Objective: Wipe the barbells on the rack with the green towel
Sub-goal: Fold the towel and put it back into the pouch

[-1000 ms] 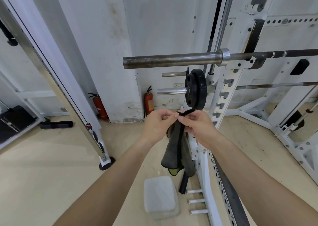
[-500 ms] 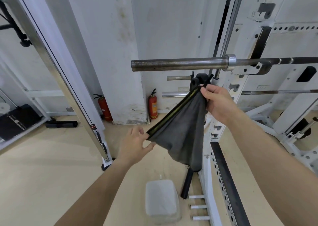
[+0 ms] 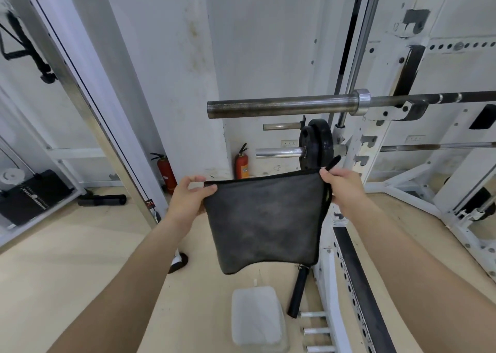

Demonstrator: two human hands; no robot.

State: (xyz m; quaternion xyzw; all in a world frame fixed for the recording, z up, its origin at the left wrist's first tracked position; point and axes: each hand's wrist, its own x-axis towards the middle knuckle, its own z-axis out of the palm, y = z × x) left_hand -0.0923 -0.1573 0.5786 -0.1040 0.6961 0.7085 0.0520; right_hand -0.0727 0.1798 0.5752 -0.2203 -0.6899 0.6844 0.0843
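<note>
A dark grey towel [image 3: 264, 219] with a black hem hangs spread flat in front of me. My left hand [image 3: 188, 199] pinches its top left corner and my right hand [image 3: 341, 186] pinches its top right corner. Above the towel, the upper barbell [image 3: 281, 106] lies across the white rack [image 3: 367, 143], its bare sleeve end pointing left. A lower barbell [image 3: 279, 152] carries a black weight plate [image 3: 316, 144] just behind the towel's top edge.
Two red fire extinguishers [image 3: 241, 164] stand against the white wall. A translucent plastic box [image 3: 257, 317] and a black roller [image 3: 299, 291] lie on the wooden floor below the towel. A slanted steel post [image 3: 88, 116] stands to the left.
The towel went from bunched between both hands to stretched out flat. My left hand took the top left corner and my right hand lowered a little.
</note>
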